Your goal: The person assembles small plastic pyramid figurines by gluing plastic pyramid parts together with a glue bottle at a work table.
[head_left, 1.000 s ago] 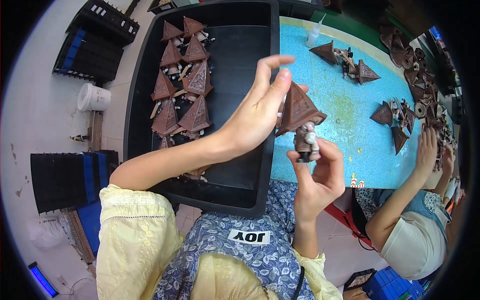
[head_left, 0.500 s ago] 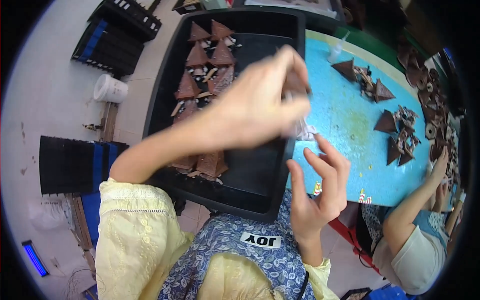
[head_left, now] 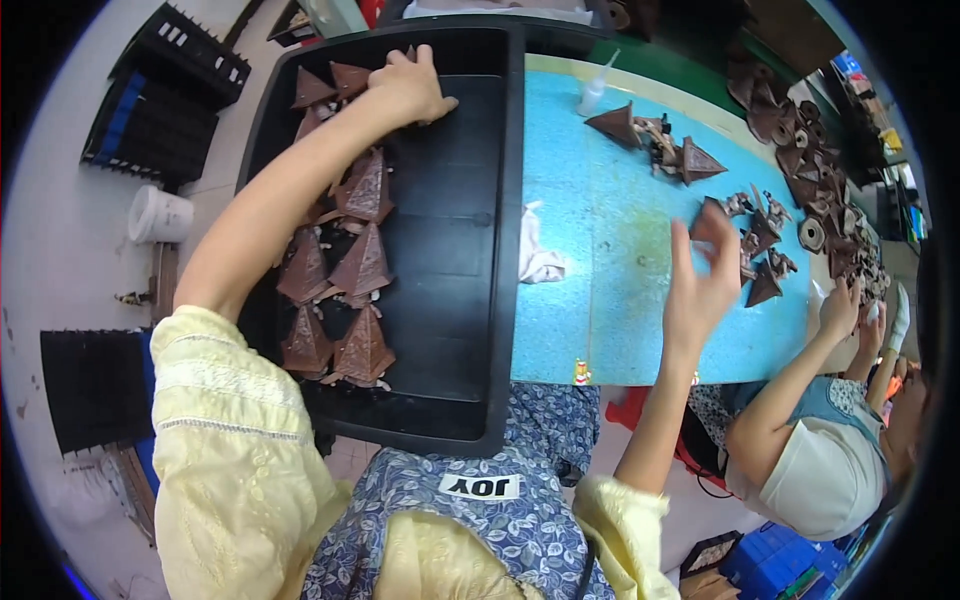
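My left hand (head_left: 405,92) reaches to the far end of the black tray (head_left: 508,250). Its fingers are curled round a brown pyramid-topped piece (head_left: 411,52), of which only the tip shows. Two uneven rows of similar brown pieces (head_left: 362,265) lie along the tray's left half, small light bits under their edges. Over the blue tabletop (head_left: 620,300), my right hand (head_left: 708,265) has thumb and fingers apart, slightly blurred. It is beside a cluster of brown pieces (head_left: 765,228) with dangling parts; whether it touches one I cannot tell.
Two more brown pointed pieces (head_left: 655,143) lie farther back near a clear squeeze bottle (head_left: 595,92). A crumpled white cloth (head_left: 540,255) sits by the tray. At right, a co-worker's arm (head_left: 795,345) reaches toward a long pile of brown parts (head_left: 820,190). A white bucket (head_left: 160,215) stands left.
My left hand has swung from over the tray's right edge to its far left end, carrying a brown piece. My right hand has moved right to the brown cluster.
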`<control>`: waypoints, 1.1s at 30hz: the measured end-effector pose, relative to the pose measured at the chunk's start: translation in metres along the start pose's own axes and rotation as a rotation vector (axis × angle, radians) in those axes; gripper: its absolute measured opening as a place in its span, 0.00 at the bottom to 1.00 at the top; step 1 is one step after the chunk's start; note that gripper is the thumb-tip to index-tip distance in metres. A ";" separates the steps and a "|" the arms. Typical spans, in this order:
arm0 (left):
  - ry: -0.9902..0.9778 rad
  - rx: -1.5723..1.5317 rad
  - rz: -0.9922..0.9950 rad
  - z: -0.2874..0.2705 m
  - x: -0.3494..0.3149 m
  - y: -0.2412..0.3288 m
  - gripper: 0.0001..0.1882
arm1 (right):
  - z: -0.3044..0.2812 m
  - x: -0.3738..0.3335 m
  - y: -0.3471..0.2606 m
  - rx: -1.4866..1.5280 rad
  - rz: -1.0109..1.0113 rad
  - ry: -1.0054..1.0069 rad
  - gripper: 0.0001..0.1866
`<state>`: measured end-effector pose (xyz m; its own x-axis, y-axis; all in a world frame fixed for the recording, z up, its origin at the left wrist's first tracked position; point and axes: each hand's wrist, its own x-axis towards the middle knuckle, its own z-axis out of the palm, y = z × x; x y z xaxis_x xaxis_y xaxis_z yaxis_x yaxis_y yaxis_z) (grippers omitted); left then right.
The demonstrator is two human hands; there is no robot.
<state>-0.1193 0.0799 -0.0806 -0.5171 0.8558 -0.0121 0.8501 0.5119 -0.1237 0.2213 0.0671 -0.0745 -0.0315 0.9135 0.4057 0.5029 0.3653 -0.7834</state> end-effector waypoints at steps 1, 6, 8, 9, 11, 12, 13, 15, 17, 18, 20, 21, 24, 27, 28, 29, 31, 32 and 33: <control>0.001 -0.002 0.004 -0.009 -0.005 -0.001 0.34 | 0.016 0.020 0.006 -0.084 -0.180 0.008 0.18; 0.252 -0.127 0.381 -0.075 -0.045 0.022 0.28 | 0.058 0.089 0.051 -0.479 -0.628 -0.084 0.22; 0.258 -0.416 0.525 -0.092 -0.072 0.041 0.22 | 0.053 0.090 0.053 -0.577 -0.690 -0.174 0.21; 0.137 -0.573 0.551 -0.095 -0.083 0.045 0.23 | 0.046 0.080 0.043 -0.429 -0.579 -0.209 0.19; -0.040 -0.804 0.540 -0.091 -0.105 0.058 0.28 | 0.032 0.052 0.023 -0.060 -0.331 -0.233 0.14; -0.097 -0.880 0.509 -0.083 -0.114 0.066 0.31 | 0.025 0.036 0.014 0.154 -0.189 -0.218 0.12; -0.207 -0.932 0.468 -0.079 -0.119 0.076 0.36 | 0.016 0.023 0.007 0.152 -0.187 -0.222 0.12; -0.437 -1.519 0.425 -0.058 -0.129 0.103 0.31 | -0.003 0.001 -0.006 0.896 0.542 -0.362 0.11; -0.602 -1.887 0.355 -0.057 -0.135 0.113 0.27 | -0.008 -0.019 -0.029 1.017 0.563 -0.331 0.13; -0.686 -1.960 0.287 -0.062 -0.136 0.115 0.24 | -0.009 -0.026 -0.036 1.134 0.576 -0.301 0.15; -0.772 -2.026 0.212 -0.064 -0.140 0.116 0.20 | -0.010 -0.035 -0.042 1.107 0.535 -0.299 0.18; -0.777 -2.068 0.186 -0.062 -0.143 0.114 0.18 | -0.010 -0.041 -0.045 1.070 0.518 -0.266 0.19; -0.742 -2.169 0.223 -0.052 -0.145 0.110 0.14 | -0.010 -0.049 -0.055 1.038 0.493 -0.228 0.22; -0.599 -2.188 0.413 -0.048 -0.148 0.107 0.13 | -0.011 -0.059 -0.057 0.989 0.511 -0.297 0.20; -0.497 -2.143 0.533 -0.050 -0.151 0.107 0.12 | -0.007 -0.063 -0.053 0.990 0.510 -0.295 0.20; -0.496 -2.097 0.492 -0.052 -0.155 0.106 0.12 | 0.001 -0.070 -0.047 0.633 0.083 -0.106 0.21; -0.511 -2.091 0.459 -0.057 -0.161 0.108 0.12 | 0.001 -0.074 -0.045 0.093 -0.476 0.116 0.22; -0.528 -2.085 0.427 -0.058 -0.162 0.110 0.12 | -0.002 -0.074 -0.047 0.093 -0.477 0.114 0.22; -0.548 -2.082 0.393 -0.058 -0.161 0.109 0.13 | -0.005 -0.074 -0.050 0.002 -0.517 0.105 0.21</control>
<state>0.0625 0.0026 -0.0346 0.0114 0.9999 -0.0095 -0.4430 0.0135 0.8964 0.2025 -0.0194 -0.0630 -0.1884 0.5914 0.7840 0.4426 0.7638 -0.4698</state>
